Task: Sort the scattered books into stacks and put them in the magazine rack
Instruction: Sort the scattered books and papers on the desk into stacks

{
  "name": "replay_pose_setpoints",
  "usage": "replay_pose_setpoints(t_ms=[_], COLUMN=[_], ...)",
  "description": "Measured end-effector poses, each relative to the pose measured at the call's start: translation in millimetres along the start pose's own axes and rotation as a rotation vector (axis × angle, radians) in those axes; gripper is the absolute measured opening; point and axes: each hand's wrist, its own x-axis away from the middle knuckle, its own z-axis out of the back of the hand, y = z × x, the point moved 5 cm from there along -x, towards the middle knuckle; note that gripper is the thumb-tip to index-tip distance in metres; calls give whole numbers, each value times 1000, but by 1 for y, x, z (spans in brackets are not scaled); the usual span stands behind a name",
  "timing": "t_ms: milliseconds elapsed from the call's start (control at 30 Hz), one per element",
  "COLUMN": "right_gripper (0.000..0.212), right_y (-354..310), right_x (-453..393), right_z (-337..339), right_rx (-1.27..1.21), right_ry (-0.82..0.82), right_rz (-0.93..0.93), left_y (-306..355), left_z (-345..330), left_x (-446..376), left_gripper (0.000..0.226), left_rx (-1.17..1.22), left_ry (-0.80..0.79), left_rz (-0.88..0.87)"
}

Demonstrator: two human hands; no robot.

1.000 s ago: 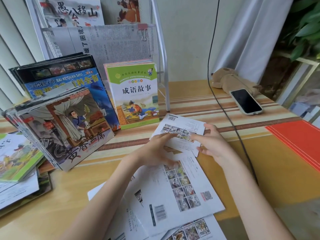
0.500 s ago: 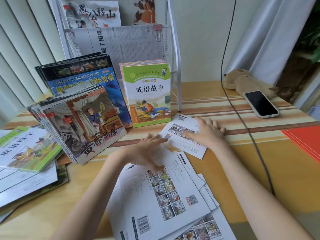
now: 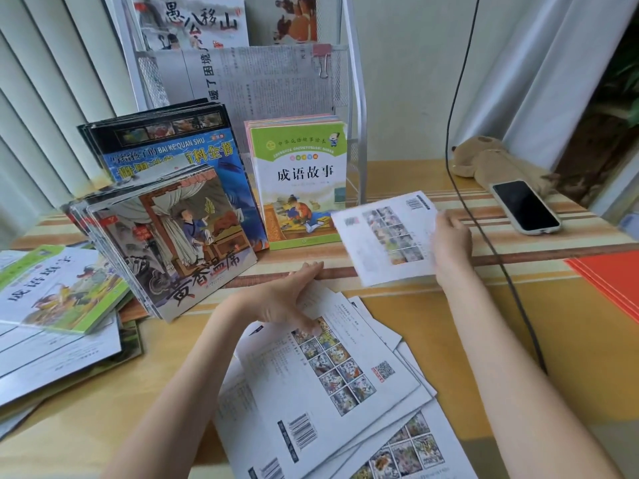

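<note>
- A person's right hand (image 3: 451,245) lifts a thin white booklet (image 3: 387,236) off the bench (image 3: 518,326), back cover up; its grip pinches the booklet's right edge, thumb on top.
- The left hand (image 3: 287,299) rests flat on a fanned pile of white booklets (image 3: 332,385) lying back cover up near the bench's front edge, fingers spread and relaxed, not curled round anything.
- Behind the hands, a green-covered stack of storybooks (image 3: 299,181) stands upright against the foot of the white wire magazine rack (image 3: 356,98).
- Left of it, a blue encyclopedia stack (image 3: 173,150) leans back, with a third stack of illustrated books (image 3: 176,243) leaning in front of it.
- More books (image 3: 58,299) lie loosely heaped at the far left of the bench.
- The rack's upper pockets hold a newspaper (image 3: 259,81) fastened with a pink binder clip (image 3: 322,57) and picture books above.
- A phone (image 3: 525,207) lies face up at the right, touching a brown plush toy (image 3: 491,160); a black cable (image 3: 484,236) hangs down across the bench, and an orange folder (image 3: 612,278) shows at the right edge.
</note>
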Motion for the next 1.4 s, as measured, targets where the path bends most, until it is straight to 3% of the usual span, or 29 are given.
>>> replay_pose_setpoints(t_ms=[133, 333, 467, 533, 667, 800, 900, 1000, 1067, 1133, 1267, 1333, 1400], right_gripper=[26, 24, 19, 27, 35, 28, 33, 43, 50, 50, 43, 28, 30], right_y=[-2, 18, 15, 14, 15, 13, 9, 19, 26, 25, 13, 14, 20], right_x=[14, 68, 85, 97, 126, 147, 153, 157, 169, 185, 204, 204, 200], right_z=[-1, -26, -22, -24, -35, -26, 10, 49, 70, 81, 68, 62, 58], right_rx=[-9, 571, 616, 616, 672, 758, 851, 1056, 1061, 1073, 1193, 1028, 795], right_ry=[-269, -600, -657, -654, -556, -444, -352, -423, -541, -596, -556, -641, -732], right_rz=[-96, 287, 357, 370, 463, 566, 481, 253, 57, 1, 251, 161, -44], left_y=[-5, -2, -2, 1, 11, 2, -17, -19, -11, -3, 6, 7, 2], left_z=[0, 3, 21, 24, -15, -35, -33, -37, -42, -47, -57, -55, -50], left_x=[-2, 13, 41, 61, 88, 91, 100, 104, 106, 106, 105, 106, 107], left_gripper=[120, 97, 58, 58, 76, 74, 90, 120, 111, 93, 84, 85, 93], left_rx=[-16, 6, 135, 128, -67, -197, -158, -101, -28, -31, -114, -95, -41], left_ry=[25, 91, 330, 332, 9, 222, 414, 408, 384, 384, 399, 418, 421], left_rz=[32, -110, -164, -204, -153, 1, 167, 197, 152, 113, 101, 96, 116])
